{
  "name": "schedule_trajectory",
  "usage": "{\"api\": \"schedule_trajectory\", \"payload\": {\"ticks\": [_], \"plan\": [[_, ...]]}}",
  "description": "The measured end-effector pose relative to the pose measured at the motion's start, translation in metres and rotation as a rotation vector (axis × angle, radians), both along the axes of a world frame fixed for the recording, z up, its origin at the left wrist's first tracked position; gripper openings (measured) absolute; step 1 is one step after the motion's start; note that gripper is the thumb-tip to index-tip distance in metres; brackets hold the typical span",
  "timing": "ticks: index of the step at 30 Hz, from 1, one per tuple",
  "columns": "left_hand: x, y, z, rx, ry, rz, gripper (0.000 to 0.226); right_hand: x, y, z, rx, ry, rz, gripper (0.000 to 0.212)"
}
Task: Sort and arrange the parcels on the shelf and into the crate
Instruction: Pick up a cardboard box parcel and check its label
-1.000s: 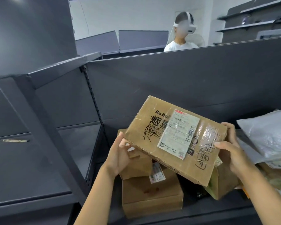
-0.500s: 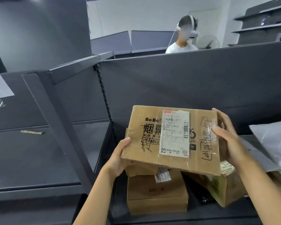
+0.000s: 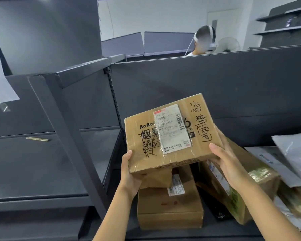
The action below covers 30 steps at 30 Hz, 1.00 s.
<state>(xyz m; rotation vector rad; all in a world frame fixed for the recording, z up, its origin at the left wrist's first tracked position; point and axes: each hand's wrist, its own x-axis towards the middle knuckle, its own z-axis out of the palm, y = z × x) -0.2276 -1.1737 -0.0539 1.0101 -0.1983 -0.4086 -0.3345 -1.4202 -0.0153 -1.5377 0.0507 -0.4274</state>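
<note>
**Taped box held in both hands over the parcel pile**

At far left a paper sheet (image 3: 0,80) is taped to the dark panel. A small strip of tape (image 3: 37,139) lies on the left shelf (image 3: 33,162), which a slanting post (image 3: 68,136) divides from the next bay. The left hand (image 3: 130,173) grips the near left corner of the cardboard box (image 3: 174,153), thumb on the top face and fingers curled underneath. The box is in the air, tilted, with its white label (image 3: 172,127) facing up. Directly under it a small box (image 3: 156,178) sits on a plain brown box (image 3: 170,206). The right hand (image 3: 228,164) clasps the near right corner, thumb on top and fingers behind the side. Just beyond it a green-printed box (image 3: 233,197) leans, with grey plastic bags (image 3: 294,153) at far right.
</note>
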Motion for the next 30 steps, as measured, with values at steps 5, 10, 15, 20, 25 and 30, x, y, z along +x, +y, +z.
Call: {"api": "schedule_trajectory", "payload": {"ticks": [5, 10, 15, 20, 25, 30], "plan": [[0.003, 0.000, 0.018, 0.170, 0.073, -0.140, 0.056, 0.003, -0.009, 0.009, 0.015, 0.187, -0.093, 0.064], [0.004, 0.001, 0.026, 0.322, 0.114, -0.221, 0.066, 0.006, -0.018, 0.001, 0.029, 0.357, -0.144, 0.058], [-0.002, 0.001, 0.029, 0.351, 0.045, -0.163, 0.064, 0.003, -0.016, -0.005, 0.098, 0.323, -0.131, 0.049], [-0.012, 0.000, 0.035, 0.411, -0.225, -0.124, 0.078, 0.005, -0.017, -0.014, 0.370, 0.233, -0.094, 0.020], [-0.018, 0.002, 0.035, 0.386, -0.488, -0.082, 0.090, 0.007, -0.016, -0.026, 0.613, 0.023, -0.112, 0.028], [-0.011, 0.024, 0.024, 0.175, -0.462, -0.170, 0.090, -0.002, -0.011, -0.032, 0.513, -0.150, -0.010, 0.037]]}}
